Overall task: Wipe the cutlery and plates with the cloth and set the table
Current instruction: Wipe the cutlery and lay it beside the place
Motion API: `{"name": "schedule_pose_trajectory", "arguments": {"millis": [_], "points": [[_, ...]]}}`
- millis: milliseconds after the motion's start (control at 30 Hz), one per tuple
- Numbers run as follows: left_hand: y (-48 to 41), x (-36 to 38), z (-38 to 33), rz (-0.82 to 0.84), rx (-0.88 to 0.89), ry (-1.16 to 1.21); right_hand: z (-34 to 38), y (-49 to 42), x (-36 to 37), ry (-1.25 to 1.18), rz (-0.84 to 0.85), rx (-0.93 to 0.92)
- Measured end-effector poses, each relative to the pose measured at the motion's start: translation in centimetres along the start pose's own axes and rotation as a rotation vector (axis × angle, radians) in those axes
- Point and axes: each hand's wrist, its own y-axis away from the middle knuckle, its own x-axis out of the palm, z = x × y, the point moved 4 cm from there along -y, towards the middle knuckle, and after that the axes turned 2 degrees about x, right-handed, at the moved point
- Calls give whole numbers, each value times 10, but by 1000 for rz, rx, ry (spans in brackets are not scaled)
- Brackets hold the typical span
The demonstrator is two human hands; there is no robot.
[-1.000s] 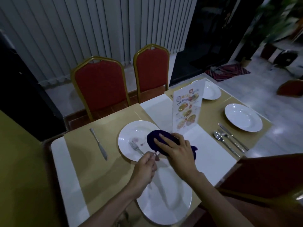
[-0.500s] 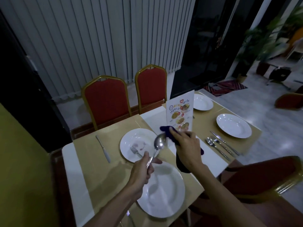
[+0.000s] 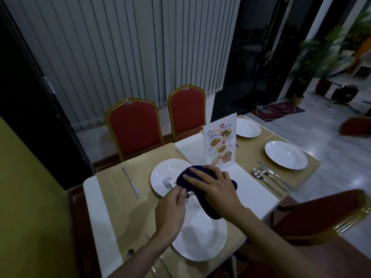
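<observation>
Left hand (image 3: 170, 207) raised over the gap between two plates, fingers (image 3: 181, 192) pinched narrow on a thin metal handle; the piece of cutlery itself mostly hidden, its kind impossible to tell. Right hand (image 3: 212, 187) spread flat over a dark blue cloth (image 3: 184, 178), fingers wide and pressing down, the cloth wrapped over the far end of that hidden piece. One tail of the cloth hanging down onto the rim of the near plate (image 3: 200, 237). Far plate (image 3: 166, 173) just beyond the hands, partly covered by the cloth, with a fork (image 3: 167, 184) lying on it, tines pointing away. Table knife (image 3: 131, 182) alone on the tan placemat (image 3: 112, 197), left of the far plate and well apart from it.

Standing menu card (image 3: 219, 145) upright in the middle of the white table (image 3: 94, 217), just behind the right hand. On the right side, another placemat with two more white plates (image 3: 286, 154), and near the closer of them a spoon, fork and knife set (image 3: 271, 181) laid side by side. More cutlery at the near edge, under the left forearm, too dark to identify. Two red chairs with gold frames (image 3: 134, 125) pushed in at the far side, another red chair back (image 3: 317, 213) at the near right.
</observation>
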Motion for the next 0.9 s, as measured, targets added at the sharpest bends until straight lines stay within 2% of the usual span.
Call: {"name": "schedule_pose_trajectory", "arguments": {"millis": [67,100,200,233,300,433,533,600,700,767,833,900], "points": [[-1,-1,-2,-4,9,-28,-5,-5,-7,-74,-17,152],[-2,-2,-3,-15,0,-28,-3,-6,-7,-75,-31,169],[1,-8,-2,-5,-47,45,3,-6,-5,-12,16,32],[3,-8,-1,17,-72,79,-4,-8,-6,-36,33,76],[5,-6,4,85,-128,172,-22,-15,-10,-223,28,251],[-8,4,9,274,-222,498,-29,-33,-19,-922,21,535],[-19,10,9,326,-345,704,-18,-37,-10,-1414,244,806],[-25,14,10,381,-428,764,-10,-39,-2,-1520,375,819],[-27,16,16,437,-492,753,-4,-41,6,-1495,336,755],[-31,12,19,335,-456,770,-5,-41,12,-1423,249,797],[-41,1,20,87,-381,789,-5,-40,20,-1344,222,819],[-54,-12,18,-73,-288,756,-1,-40,25,-1247,247,790]]}}
